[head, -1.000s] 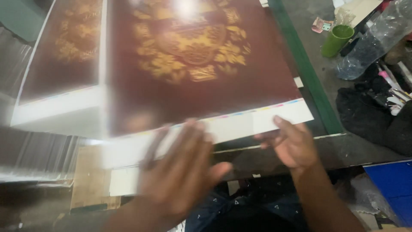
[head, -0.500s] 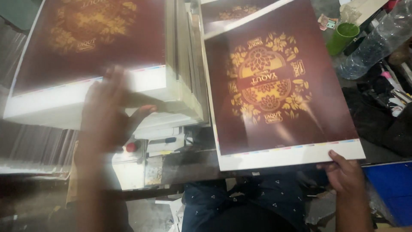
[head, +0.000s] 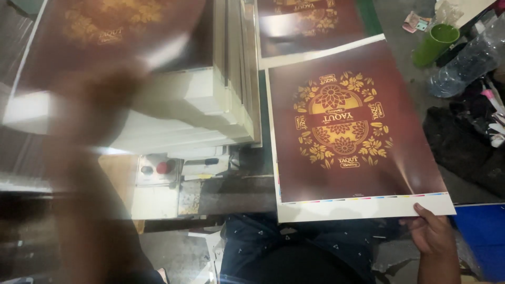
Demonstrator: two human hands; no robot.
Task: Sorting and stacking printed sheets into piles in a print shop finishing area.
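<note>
My right hand (head: 432, 235) grips the near right corner of a large maroon printed sheet (head: 347, 131) with a gold floral emblem and a white margin with a colour bar. The sheet lies out flat to the right of a tall stack of the same printed sheets (head: 173, 105). My left hand (head: 100, 105) is a blur over the near left part of that stack, on or just above its top sheet; whether it holds anything cannot be told. More printed sheets (head: 310, 23) lie beyond the held one.
A green cup (head: 434, 44) and a clear plastic bag (head: 468, 60) sit at the far right, with dark cloth (head: 463, 147) below them. A control box with a red button (head: 158, 168) is under the stack's front edge. A blue bin (head: 484, 236) stands at the lower right.
The held sheet has been drawn off the stack and carried right, now lying flat beside it. My left hand has moved up and left over the stack.
</note>
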